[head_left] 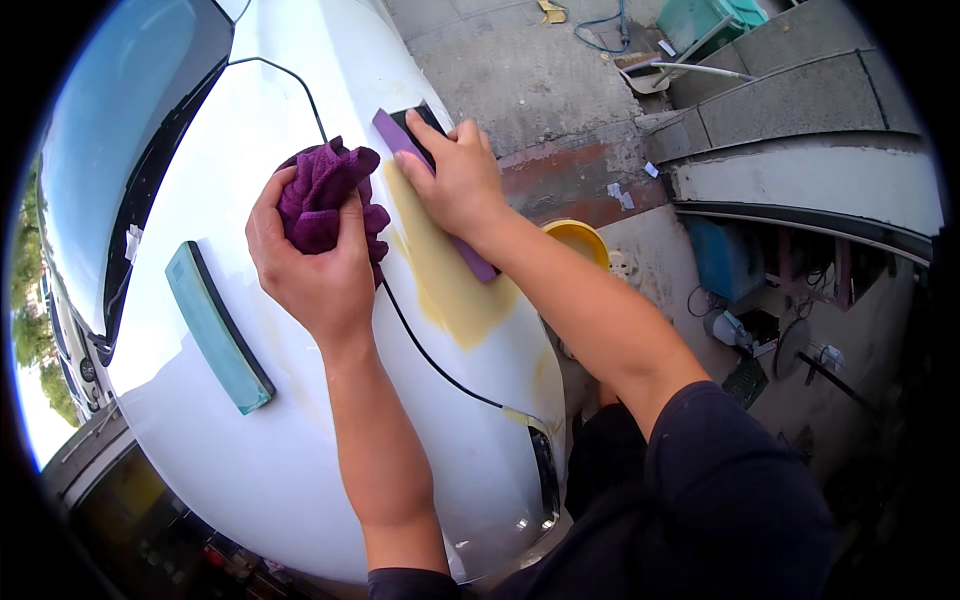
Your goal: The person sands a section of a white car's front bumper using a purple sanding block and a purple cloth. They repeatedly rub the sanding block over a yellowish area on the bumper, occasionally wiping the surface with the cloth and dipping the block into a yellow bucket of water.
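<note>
My left hand is closed round a crumpled purple cloth, held over the white car's hood. On the fender, my right hand grips a long sanding block with a purple body and a black part at its far end. Most of the block's middle is hidden under the hand and wrist. It lies along a patch of yellowish body filler, which shows on both sides of its near end. To the left, a teal sanding block with a dark edge rests on the hood.
A dark seam separates hood from fender, running to the headlight. The windshield is at the upper left. Beside the fender stands a yellow bucket. Farther right are a concrete ledge, a blue box and a wheeled tool.
</note>
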Action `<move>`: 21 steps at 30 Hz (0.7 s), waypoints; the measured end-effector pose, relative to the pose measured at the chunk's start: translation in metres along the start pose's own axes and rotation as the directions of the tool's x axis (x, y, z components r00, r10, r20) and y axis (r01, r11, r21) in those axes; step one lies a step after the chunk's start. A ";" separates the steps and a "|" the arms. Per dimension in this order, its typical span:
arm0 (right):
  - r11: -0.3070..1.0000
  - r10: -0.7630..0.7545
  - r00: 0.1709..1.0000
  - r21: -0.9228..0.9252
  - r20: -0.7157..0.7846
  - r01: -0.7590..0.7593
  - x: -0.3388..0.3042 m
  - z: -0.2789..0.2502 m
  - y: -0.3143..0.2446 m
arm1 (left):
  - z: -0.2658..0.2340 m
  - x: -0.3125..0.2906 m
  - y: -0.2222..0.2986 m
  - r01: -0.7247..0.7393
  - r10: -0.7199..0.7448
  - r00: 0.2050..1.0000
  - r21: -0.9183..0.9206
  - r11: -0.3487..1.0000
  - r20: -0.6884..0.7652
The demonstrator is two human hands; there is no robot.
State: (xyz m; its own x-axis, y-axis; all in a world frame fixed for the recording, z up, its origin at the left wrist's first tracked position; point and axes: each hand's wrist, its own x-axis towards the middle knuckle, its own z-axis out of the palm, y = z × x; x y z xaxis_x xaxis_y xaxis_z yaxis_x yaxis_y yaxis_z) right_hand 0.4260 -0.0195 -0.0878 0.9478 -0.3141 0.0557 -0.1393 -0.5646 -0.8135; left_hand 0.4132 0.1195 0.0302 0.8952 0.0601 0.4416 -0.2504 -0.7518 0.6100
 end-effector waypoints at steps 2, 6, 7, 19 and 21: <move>0.995 -0.091 0.995 0.031 0.041 0.090 -0.088 -0.027 -0.008 | -0.003 0.000 -0.001 -0.003 0.004 1.000 0.006 1.000 -0.005; 0.986 -0.168 0.986 -0.009 -0.004 0.168 -0.091 -0.035 -0.005 | 0.003 -0.001 -0.002 -0.001 0.002 1.000 -0.039 0.999 0.013; 0.982 -0.184 0.983 0.036 -0.026 0.185 -0.075 -0.030 -0.004 | 0.002 -0.001 -0.003 -0.005 0.005 1.000 -0.040 0.999 0.009; 0.964 -0.079 0.995 0.259 0.067 0.059 -0.040 -0.033 0.014 | -0.002 -0.002 -0.007 -0.086 0.088 0.995 0.053 0.995 -0.037; 0.796 0.035 0.997 0.602 0.064 -0.067 -0.027 -0.034 0.040 | 0.000 -0.001 -0.005 -0.077 0.078 0.997 0.036 0.996 -0.030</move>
State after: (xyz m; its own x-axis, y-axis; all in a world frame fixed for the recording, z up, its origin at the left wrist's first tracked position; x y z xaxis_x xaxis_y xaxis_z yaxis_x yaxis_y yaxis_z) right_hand 0.3853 -0.0596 -0.1020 0.9588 -0.2837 -0.0102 -0.0015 0.0308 -0.9995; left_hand 0.4131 0.1227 0.0266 0.8616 0.0207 0.5072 -0.3051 -0.7775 0.5500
